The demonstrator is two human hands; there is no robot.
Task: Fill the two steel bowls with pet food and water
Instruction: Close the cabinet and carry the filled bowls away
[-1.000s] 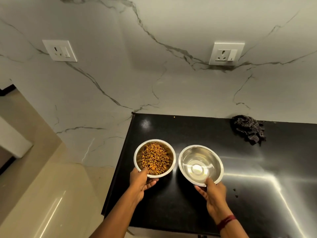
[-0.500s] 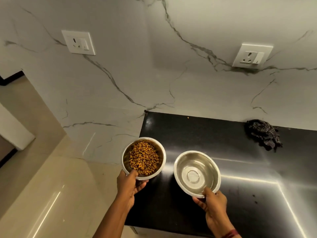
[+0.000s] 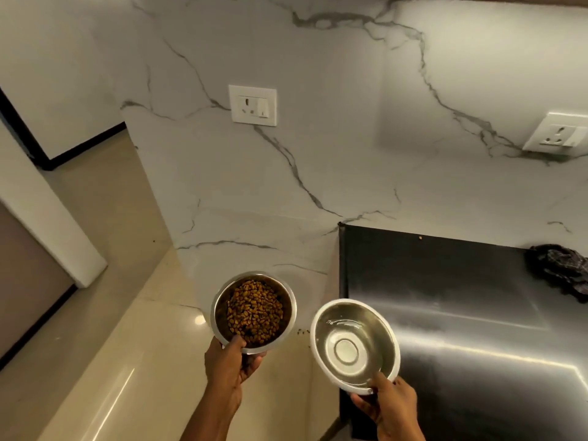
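My left hand (image 3: 229, 367) grips the near rim of a steel bowl (image 3: 219, 308) heaped with brown pet food kibble (image 3: 254, 311). It hangs in the air over the beige floor, left of the counter. My right hand (image 3: 389, 404) pinches the near rim of the second steel bowl (image 3: 381, 337), whose inside is shiny with clear water in it. That bowl is level and held at the left edge of the black counter (image 3: 445, 281), partly past it.
A dark checked cloth (image 3: 561, 270) lies at the counter's back right. The marble wall behind carries two white sockets (image 3: 253, 105) (image 3: 556, 133). Glossy beige floor (image 3: 111, 361) spreads to the left, with a white wall corner (image 3: 47, 218) beyond.
Both bowls have left the counter and travelled left: the kibble bowl is now over the floor, the water bowl at the counter's edge. My view has swung left too.
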